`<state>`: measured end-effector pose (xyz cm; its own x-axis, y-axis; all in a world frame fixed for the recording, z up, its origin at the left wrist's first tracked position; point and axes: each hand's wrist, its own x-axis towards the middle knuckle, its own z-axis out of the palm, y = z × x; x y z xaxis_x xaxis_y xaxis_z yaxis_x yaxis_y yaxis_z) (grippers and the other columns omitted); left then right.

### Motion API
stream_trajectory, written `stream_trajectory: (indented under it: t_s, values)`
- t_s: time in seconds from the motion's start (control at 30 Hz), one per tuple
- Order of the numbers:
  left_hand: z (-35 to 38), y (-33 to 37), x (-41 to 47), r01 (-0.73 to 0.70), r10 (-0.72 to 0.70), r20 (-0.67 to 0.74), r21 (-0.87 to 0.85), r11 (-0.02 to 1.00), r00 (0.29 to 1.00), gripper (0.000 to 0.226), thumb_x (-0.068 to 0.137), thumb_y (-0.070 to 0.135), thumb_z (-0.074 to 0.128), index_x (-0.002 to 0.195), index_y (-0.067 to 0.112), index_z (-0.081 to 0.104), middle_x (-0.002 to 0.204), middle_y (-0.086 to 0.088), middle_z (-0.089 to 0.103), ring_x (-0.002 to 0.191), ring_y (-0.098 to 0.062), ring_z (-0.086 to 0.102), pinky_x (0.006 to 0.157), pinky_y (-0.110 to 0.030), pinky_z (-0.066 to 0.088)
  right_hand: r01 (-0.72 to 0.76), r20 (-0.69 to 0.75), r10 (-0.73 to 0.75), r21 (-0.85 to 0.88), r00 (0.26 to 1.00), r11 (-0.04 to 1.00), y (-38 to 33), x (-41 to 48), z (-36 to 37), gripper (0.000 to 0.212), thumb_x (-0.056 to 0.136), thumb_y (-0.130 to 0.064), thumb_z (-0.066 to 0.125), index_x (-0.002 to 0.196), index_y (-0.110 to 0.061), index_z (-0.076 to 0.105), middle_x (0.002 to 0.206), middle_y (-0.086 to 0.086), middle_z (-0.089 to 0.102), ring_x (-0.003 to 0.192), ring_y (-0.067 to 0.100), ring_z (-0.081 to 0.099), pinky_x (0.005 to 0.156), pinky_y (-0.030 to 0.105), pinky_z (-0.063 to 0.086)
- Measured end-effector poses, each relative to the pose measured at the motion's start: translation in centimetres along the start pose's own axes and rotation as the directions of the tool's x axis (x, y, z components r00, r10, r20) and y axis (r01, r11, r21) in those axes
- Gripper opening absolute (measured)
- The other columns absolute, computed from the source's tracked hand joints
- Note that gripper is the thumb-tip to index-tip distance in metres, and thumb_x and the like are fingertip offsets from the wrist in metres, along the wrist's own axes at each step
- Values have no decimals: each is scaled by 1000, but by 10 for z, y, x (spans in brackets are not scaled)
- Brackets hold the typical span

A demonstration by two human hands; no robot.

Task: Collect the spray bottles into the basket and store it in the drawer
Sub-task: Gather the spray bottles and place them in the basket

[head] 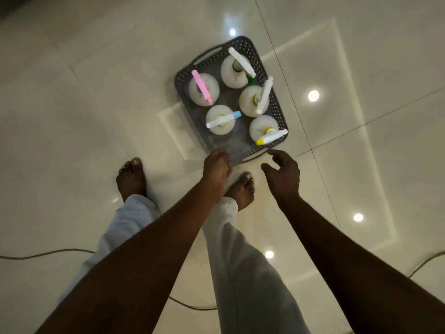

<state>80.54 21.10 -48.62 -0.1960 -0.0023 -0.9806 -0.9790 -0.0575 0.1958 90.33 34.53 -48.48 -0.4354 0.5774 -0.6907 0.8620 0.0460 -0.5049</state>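
Observation:
A dark grey perforated basket (183, 78) stands on the glossy tiled floor ahead of my feet. Several white spray bottles stand upright inside it, among them one with a pink head (201, 86), one with a blue nozzle (224, 119) and one with a yellow nozzle (271, 136). My left hand (216, 165) rests on the basket's near rim, left of the near handle; whether its fingers grip the rim is hidden. My right hand (283, 173) hovers just right of that handle, fingers spread and holding nothing.
My bare feet (132, 178) and white trouser legs (243, 273) are below the basket. A thin cable (48, 254) runs across the floor behind my feet. Ceiling lights reflect in the tiles (313, 95). No drawer is in view.

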Motion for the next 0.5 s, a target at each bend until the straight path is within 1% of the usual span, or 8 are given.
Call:
stream_trajectory:
  t_s: [0.07, 0.13, 0.2, 0.27, 0.33, 0.37, 0.47, 0.5]
  values:
    - [-29, 7, -20, -22, 21, 21, 30, 999, 1000, 32, 103, 9, 49, 131, 11, 64, 116, -5, 65, 104, -21, 60, 84, -33, 49, 9, 49, -9, -3, 999, 1000, -19, -29, 11, 36, 90, -10, 73, 124, -21, 74, 119, -9, 73, 123, 15, 67, 95, 22, 46]
    - [-59, 20, -39, -56, 56, 9, 41, 998, 998, 27, 103, 12, 50, 123, 16, 68, 123, -3, 69, 115, -23, 64, 94, -37, 52, 47, 127, -48, 7, 991, 999, -45, -57, 28, 32, 92, -11, 72, 123, -20, 75, 118, -9, 74, 119, 13, 68, 96, 26, 50]
    - [-88, 36, -55, -110, 110, -8, 47, 993, 994, 25, 104, 16, 54, 124, 18, 68, 131, -5, 70, 122, -24, 65, 97, -37, 55, 106, 184, -105, 8, 977, 994, -73, -78, 48, 30, 94, -12, 72, 123, -19, 76, 120, -6, 76, 117, 13, 69, 102, 30, 52]
    - [-121, 54, -70, -183, 184, -19, 46, 982, 983, 25, 104, 20, 57, 126, 18, 68, 132, -4, 70, 122, -23, 66, 101, -39, 55, 150, 236, -150, 16, 960, 989, -104, -99, 72, 29, 96, -15, 72, 124, -19, 75, 124, -3, 76, 121, 15, 68, 107, 32, 51]
    - [-151, 73, -84, -249, 251, -34, 56, 967, 967, 22, 104, 21, 57, 122, 22, 70, 129, -3, 71, 121, -22, 67, 104, -42, 55, 175, 278, -184, 56, 943, 983, -134, -113, 94, 28, 97, -14, 72, 125, -18, 74, 126, -1, 75, 124, 16, 66, 109, 35, 52]
    - [-169, 84, -90, -281, 283, -44, 57, 958, 958, 20, 104, 21, 57, 117, 25, 71, 128, -2, 72, 120, -22, 67, 104, -42, 55, 200, 294, -209, 59, 933, 978, -150, -120, 108, 28, 98, -14, 72, 125, -17, 74, 127, -1, 74, 124, 16, 66, 108, 33, 52]
    - [-225, 119, -106, -350, 352, -90, 36, 936, 932, 20, 102, 18, 58, 107, 30, 73, 124, -2, 73, 118, -23, 69, 102, -43, 56, 283, 329, -286, 56, 900, 957, -197, -140, 148, 28, 98, -13, 71, 126, -15, 74, 127, 1, 75, 122, 17, 67, 100, 21, 52]
    - [-241, 129, -110, -368, 369, -110, 30, 929, 923, 20, 101, 18, 59, 106, 31, 73, 123, -2, 73, 117, -24, 69, 102, -43, 56, 286, 334, -292, 70, 896, 956, -210, -146, 157, 27, 98, -12, 71, 125, -15, 74, 126, 0, 75, 122, 18, 67, 100, 22, 53]
